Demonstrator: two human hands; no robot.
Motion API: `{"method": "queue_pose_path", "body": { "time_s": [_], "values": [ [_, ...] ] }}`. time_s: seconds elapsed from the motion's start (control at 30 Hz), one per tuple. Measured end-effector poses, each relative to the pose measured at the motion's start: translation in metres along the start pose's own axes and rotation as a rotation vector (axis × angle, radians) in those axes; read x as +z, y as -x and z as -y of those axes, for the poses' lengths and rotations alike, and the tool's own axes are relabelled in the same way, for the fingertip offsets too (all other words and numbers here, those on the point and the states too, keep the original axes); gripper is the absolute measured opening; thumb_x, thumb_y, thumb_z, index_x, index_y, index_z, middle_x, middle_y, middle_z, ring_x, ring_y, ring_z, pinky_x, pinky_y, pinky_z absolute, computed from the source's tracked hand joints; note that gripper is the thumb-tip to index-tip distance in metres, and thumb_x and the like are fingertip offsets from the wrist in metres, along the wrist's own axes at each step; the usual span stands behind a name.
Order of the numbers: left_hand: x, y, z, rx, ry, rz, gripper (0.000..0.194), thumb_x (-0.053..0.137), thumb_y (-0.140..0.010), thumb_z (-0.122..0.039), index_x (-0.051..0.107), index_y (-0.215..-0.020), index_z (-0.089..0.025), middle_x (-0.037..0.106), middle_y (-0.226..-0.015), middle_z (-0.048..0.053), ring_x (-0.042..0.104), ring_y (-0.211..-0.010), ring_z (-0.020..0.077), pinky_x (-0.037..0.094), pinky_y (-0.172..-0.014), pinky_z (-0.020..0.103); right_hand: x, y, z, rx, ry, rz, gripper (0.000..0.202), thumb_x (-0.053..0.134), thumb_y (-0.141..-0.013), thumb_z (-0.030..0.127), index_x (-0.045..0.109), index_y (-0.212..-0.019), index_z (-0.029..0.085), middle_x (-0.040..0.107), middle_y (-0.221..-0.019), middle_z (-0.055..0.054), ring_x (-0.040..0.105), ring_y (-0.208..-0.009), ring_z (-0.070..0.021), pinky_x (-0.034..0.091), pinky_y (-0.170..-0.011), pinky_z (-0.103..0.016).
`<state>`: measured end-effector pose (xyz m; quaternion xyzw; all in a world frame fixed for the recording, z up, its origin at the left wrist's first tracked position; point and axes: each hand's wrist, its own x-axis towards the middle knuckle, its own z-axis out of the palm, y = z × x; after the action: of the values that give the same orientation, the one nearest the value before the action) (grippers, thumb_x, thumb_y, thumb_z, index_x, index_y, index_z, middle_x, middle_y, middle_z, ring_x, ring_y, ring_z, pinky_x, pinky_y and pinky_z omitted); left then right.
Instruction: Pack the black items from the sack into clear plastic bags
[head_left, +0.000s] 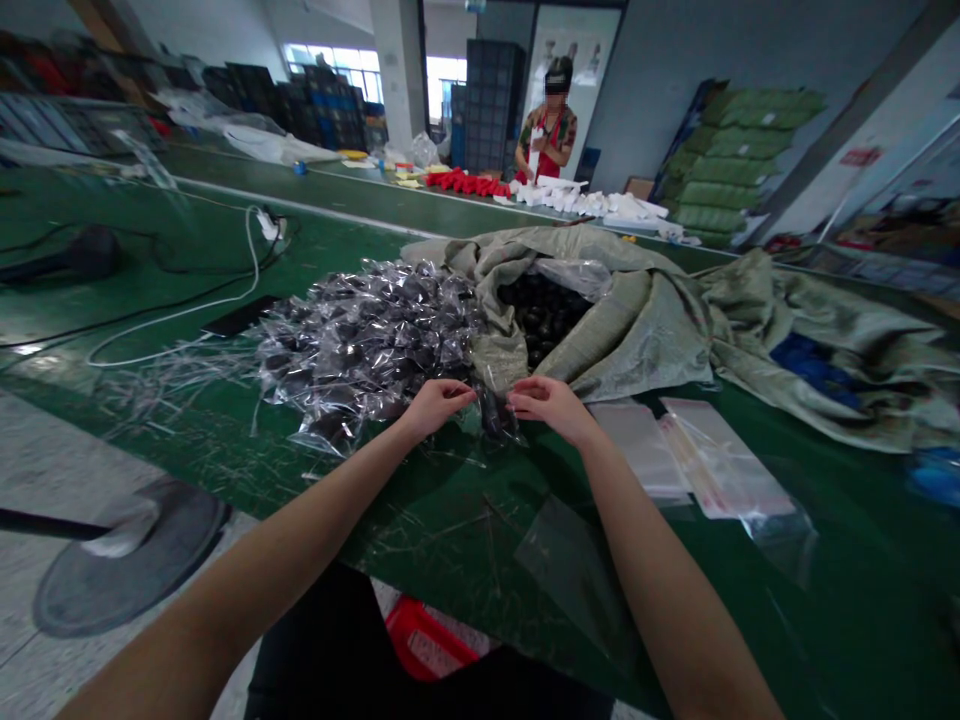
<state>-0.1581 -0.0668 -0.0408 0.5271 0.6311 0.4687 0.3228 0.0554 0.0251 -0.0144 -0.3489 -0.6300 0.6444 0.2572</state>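
Between my hands is a clear plastic bag (496, 418) with a dark object inside, its exact kind too small to tell. The fingers of my left hand (439, 405) are pinched at the bag's left edge. Opposite it, my right hand (553, 406) is closed with its fingertips at the right edge. Just left of the bag lies a heap of dark items in clear bags (367, 340). Behind my hands a grey-green woven sack (637, 330) gapes open, showing many black rounded pieces (547, 315).
Flat clear bags (720, 455) are stacked to the right, and a loose one (570, 560) lies near the front edge. Thin plastic strips (172, 385) and cables (251, 250) lie left. Across the green table (442, 540), a person (551, 130) stands by red and white items.
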Motion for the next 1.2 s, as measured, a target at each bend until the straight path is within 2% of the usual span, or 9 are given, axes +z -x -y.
{"method": "queue_pose_path", "body": {
  "time_s": [0.17,0.27,0.37,0.47,0.63,0.73,0.9,1.1,1.2],
  "values": [
    [0.001,0.001,0.003,0.000,0.019,-0.006,0.040,0.065,-0.072,-0.052,0.072,-0.081,-0.013,0.063,-0.067,0.001,0.043,-0.053,0.0086,0.030,-0.047,0.021,0.000,-0.003,-0.005,-0.073,0.106,0.007,0.013,0.075,-0.070,0.022,0.067,-0.076,0.014,0.071,-0.074,-0.002,0.068,-0.073,-0.0139,0.059,-0.074,-0.029],
    [0.001,0.002,0.002,0.003,0.023,0.003,0.042,0.065,-0.072,-0.054,0.072,-0.081,-0.013,0.063,-0.067,0.001,0.044,-0.054,0.0087,0.031,-0.048,0.021,0.003,-0.004,-0.005,-0.080,0.117,-0.038,0.016,0.074,-0.071,0.025,0.067,-0.081,0.015,0.071,-0.076,-0.003,0.069,-0.073,-0.0145,0.059,-0.069,-0.028],
    [0.001,0.002,0.002,0.018,0.019,0.009,0.042,0.065,-0.073,-0.054,0.071,-0.082,-0.013,0.063,-0.068,0.001,0.045,-0.056,0.0090,0.033,-0.050,0.021,0.006,-0.004,-0.006,-0.145,0.298,-0.036,0.019,0.072,-0.072,0.027,0.069,-0.087,0.015,0.072,-0.079,-0.004,0.067,-0.071,-0.0146,0.057,-0.063,-0.026],
    [0.000,0.000,0.005,0.053,0.018,-0.007,0.040,0.064,-0.074,-0.053,0.069,-0.079,-0.013,0.062,-0.069,0.001,0.048,-0.060,0.0096,0.036,-0.054,0.021,0.007,-0.004,-0.007,-0.188,0.440,-0.016,0.010,0.068,-0.075,0.024,0.069,-0.079,0.015,0.069,-0.073,-0.003,0.065,-0.067,-0.0142,0.056,-0.062,-0.026],
    [0.000,-0.002,0.010,0.020,0.081,-0.129,0.038,0.063,-0.074,-0.052,0.064,-0.077,-0.014,0.056,-0.063,-0.001,0.043,-0.055,0.0077,0.033,-0.049,0.019,0.001,-0.005,-0.006,-0.094,0.162,-0.064,0.008,0.064,-0.078,0.022,0.059,-0.074,0.017,0.069,-0.076,-0.002,0.068,-0.075,-0.0155,0.059,-0.067,-0.029],
    [0.000,0.000,0.006,-0.046,0.160,-0.113,0.043,0.064,-0.073,-0.055,0.065,-0.087,-0.014,0.056,-0.064,-0.002,0.038,-0.049,0.0054,0.029,-0.043,0.019,0.000,-0.005,-0.004,-0.078,0.089,-0.071,0.009,0.063,-0.079,0.023,0.056,-0.077,0.019,0.071,-0.080,-0.002,0.068,-0.076,-0.0159,0.060,-0.066,-0.031],
    [0.003,0.010,-0.008,-0.120,0.340,-0.071,0.053,0.066,-0.071,-0.056,0.064,-0.104,-0.014,0.066,-0.083,0.003,0.033,-0.042,0.0018,0.022,-0.038,0.020,0.002,-0.003,0.000,-0.077,0.072,-0.073,0.010,0.065,-0.079,0.026,0.057,-0.078,0.020,0.071,-0.081,-0.003,0.068,-0.077,-0.0172,0.061,-0.066,-0.031],
    [0.011,0.015,-0.009,-0.059,0.289,-0.065,0.041,0.075,-0.066,-0.046,0.066,-0.090,-0.014,0.069,-0.080,0.004,0.049,-0.052,0.0067,0.031,-0.043,0.020,0.003,-0.004,-0.002,-0.066,0.042,-0.081,0.010,0.064,-0.078,0.026,0.057,-0.079,0.020,0.070,-0.079,-0.002,0.068,-0.077,-0.0172,0.061,-0.064,-0.031],
    [0.013,0.014,-0.005,-0.018,0.295,-0.070,0.037,0.073,-0.069,-0.044,0.065,-0.088,-0.014,0.070,-0.082,0.004,0.055,-0.059,0.0098,0.038,-0.049,0.020,0.005,-0.003,-0.003,-0.082,0.039,-0.069,0.018,0.063,-0.076,0.025,0.058,-0.093,0.020,0.068,-0.079,0.000,0.067,-0.076,-0.0163,0.061,-0.063,-0.031]
  ]
}}
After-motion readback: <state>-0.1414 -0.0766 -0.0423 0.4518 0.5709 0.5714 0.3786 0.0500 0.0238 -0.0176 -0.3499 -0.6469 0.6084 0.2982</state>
